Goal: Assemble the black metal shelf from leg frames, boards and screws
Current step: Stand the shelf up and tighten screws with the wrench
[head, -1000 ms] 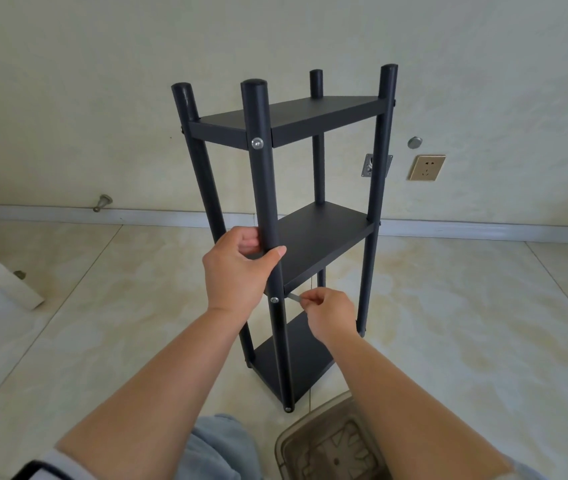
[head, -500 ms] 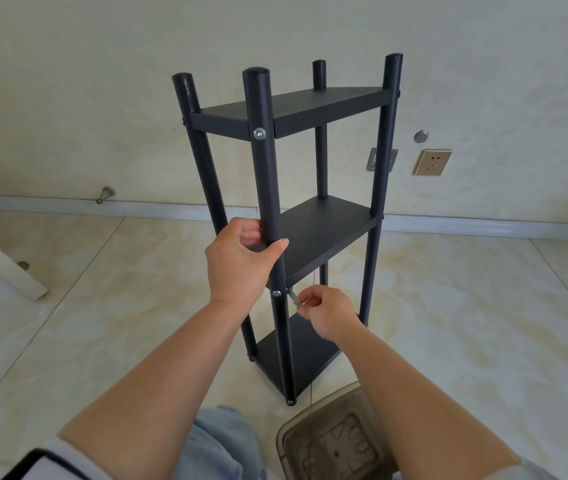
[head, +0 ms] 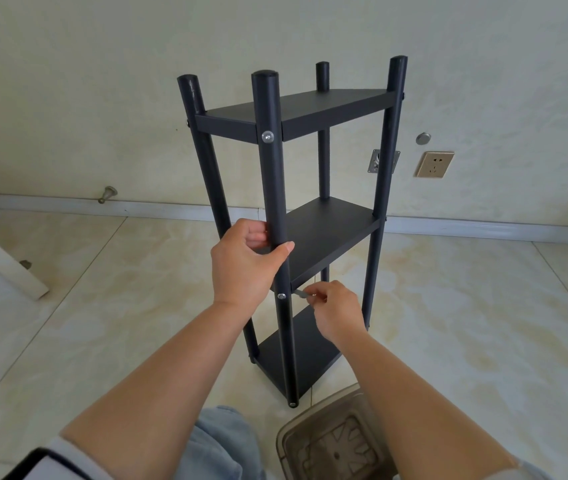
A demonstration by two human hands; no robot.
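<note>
Two bare hands worked at the near front leg [head: 272,188] of the black metal shelf [head: 310,216], which stood upright on the floor [head: 466,323] in front of the wall [head: 102,81]. As for the grip, the left hand [head: 246,268] was wrapped round that round, matte tube just above the middle board [head: 331,233], thumb across the front and fingers curled behind it. The right hand [head: 336,311] pinched a small flat grey metal tool [head: 299,293], probably a hex key, its tip pointing toward a shiny round screw head [head: 281,296] set in the leg just under the middle board; whether the tip touched the screw could not be told. A second bright screw [head: 267,136] sat in the same leg at the corner of the top board [head: 296,110]. Three flat, dull black boards spanned four cylindrical legs with capped tops, the bottom board [head: 296,362] low near the floor. Glossy cream tiles with marbled veining covered the floor, and a pale skirting ran along the foot of the rough-plastered wall. On the wall were a gold-toned socket plate [head: 434,164], a round metal disc [head: 423,138] and a small steel bracket [head: 376,161] partly behind the far right leg. Close to the person lay a clear brownish plastic container [head: 331,445] beside a knee in light denim [head: 220,441].
</note>
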